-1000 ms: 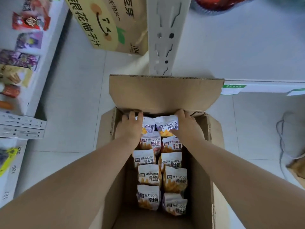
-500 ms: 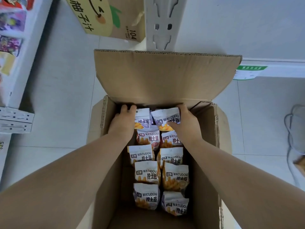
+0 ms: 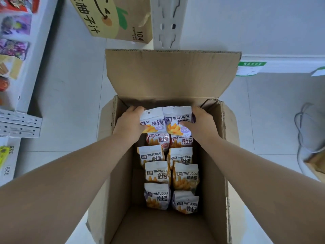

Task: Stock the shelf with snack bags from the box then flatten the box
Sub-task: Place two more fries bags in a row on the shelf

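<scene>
We are gripping two snack bags at the far end of the open cardboard box (image 3: 213, 173): our left hand (image 3: 129, 123) is closing its fingers around the left bag (image 3: 152, 120), and our right hand (image 3: 202, 123) is wrapping around the right bag (image 3: 177, 120), thumb lying across its front. Both bags are sitting side by side, touching, raised a little above the rest. Below them, two rows of white bags (image 3: 168, 175) marked WATUDOU are lying overlapped along the box floor, reaching toward us, with bare cardboard showing at the near end. The far flap (image 3: 172, 73) is standing open beyond our hands, and the side flaps are folding outward. The box is resting on a pale tiled floor (image 3: 70, 95). To our left, a white shelf (image 3: 29, 71) is carrying colourful packets. Beyond the box, a yellow printed carton (image 3: 112, 16) is sitting beside a white slotted upright (image 3: 168, 23). A grey cable (image 3: 306, 127) is looping on the floor at right.
</scene>
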